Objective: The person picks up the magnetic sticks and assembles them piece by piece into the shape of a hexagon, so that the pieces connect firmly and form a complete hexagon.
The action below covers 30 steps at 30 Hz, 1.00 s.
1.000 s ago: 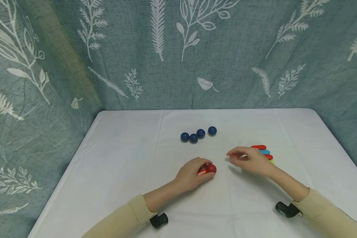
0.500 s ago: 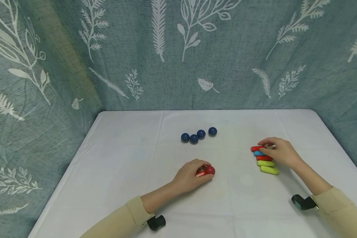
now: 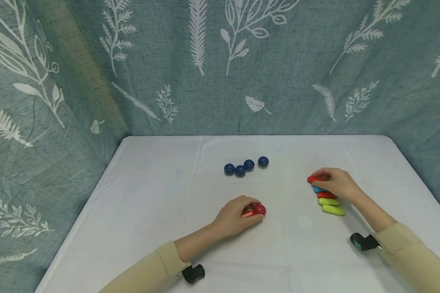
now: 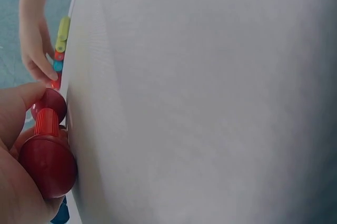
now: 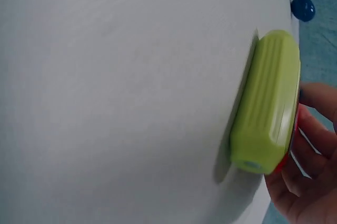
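Right hand (image 3: 335,182) back slightly left, pinched red rod (image 3: 313,179) partly hidden

Hangs across the back as a grey-green curtain (image 3: 297,81), runs down both sides too, and bears white botanical prints: a tall upright frond (image 3: 197,36) left of centre, a small single leaf (image 3: 254,104) lower down, a leafy sprig (image 3: 359,101) further right. Shows a brownish band (image 3: 84,61) slanting near the left corner. Spreads below as a white tablecloth (image 3: 161,179), faintly creased. Carries four navy balls (image 3: 240,171) toward the far edge, with three bunched closely and the rightmost slightly apart.
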Each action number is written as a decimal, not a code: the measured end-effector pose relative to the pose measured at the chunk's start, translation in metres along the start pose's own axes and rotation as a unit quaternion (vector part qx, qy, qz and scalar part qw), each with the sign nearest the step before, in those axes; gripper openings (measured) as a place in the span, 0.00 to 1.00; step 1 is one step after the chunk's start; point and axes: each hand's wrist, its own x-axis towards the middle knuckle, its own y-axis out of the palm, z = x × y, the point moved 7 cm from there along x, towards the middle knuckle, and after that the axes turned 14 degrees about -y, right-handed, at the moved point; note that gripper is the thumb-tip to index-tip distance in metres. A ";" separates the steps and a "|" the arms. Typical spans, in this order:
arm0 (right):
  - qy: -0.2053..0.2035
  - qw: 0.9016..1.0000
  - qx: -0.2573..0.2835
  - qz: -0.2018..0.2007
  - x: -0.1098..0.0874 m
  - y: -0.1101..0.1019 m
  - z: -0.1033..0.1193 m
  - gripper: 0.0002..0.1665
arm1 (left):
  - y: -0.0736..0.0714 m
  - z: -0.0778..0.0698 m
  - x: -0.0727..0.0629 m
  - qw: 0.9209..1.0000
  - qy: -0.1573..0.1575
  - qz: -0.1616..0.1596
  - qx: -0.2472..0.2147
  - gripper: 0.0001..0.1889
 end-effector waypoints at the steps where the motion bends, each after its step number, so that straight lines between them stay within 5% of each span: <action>1: -0.011 1.000 -0.003 -0.003 0.002 0.001 0.003 0.21 | 0.000 0.000 0.000 1.000 0.004 -0.002 -0.001 0.19; 7: -0.125 0.992 0.007 -0.014 0.007 0.022 0.037 0.13 | -0.001 0.000 0.000 1.000 0.028 -0.011 -0.004 0.19; 12: -0.199 0.978 0.046 0.033 0.007 0.053 0.071 0.13 | -0.001 0.002 0.002 1.000 0.011 -0.001 -0.008 0.19; 19: -0.222 0.967 0.090 0.088 0.006 0.077 0.090 0.13 | 0.000 0.003 0.002 1.000 0.003 0.008 -0.007 0.19; 30: -0.253 0.957 0.094 0.106 0.007 0.085 0.104 0.13 | -0.004 0.002 -0.001 1.000 0.016 0.006 -0.018 0.19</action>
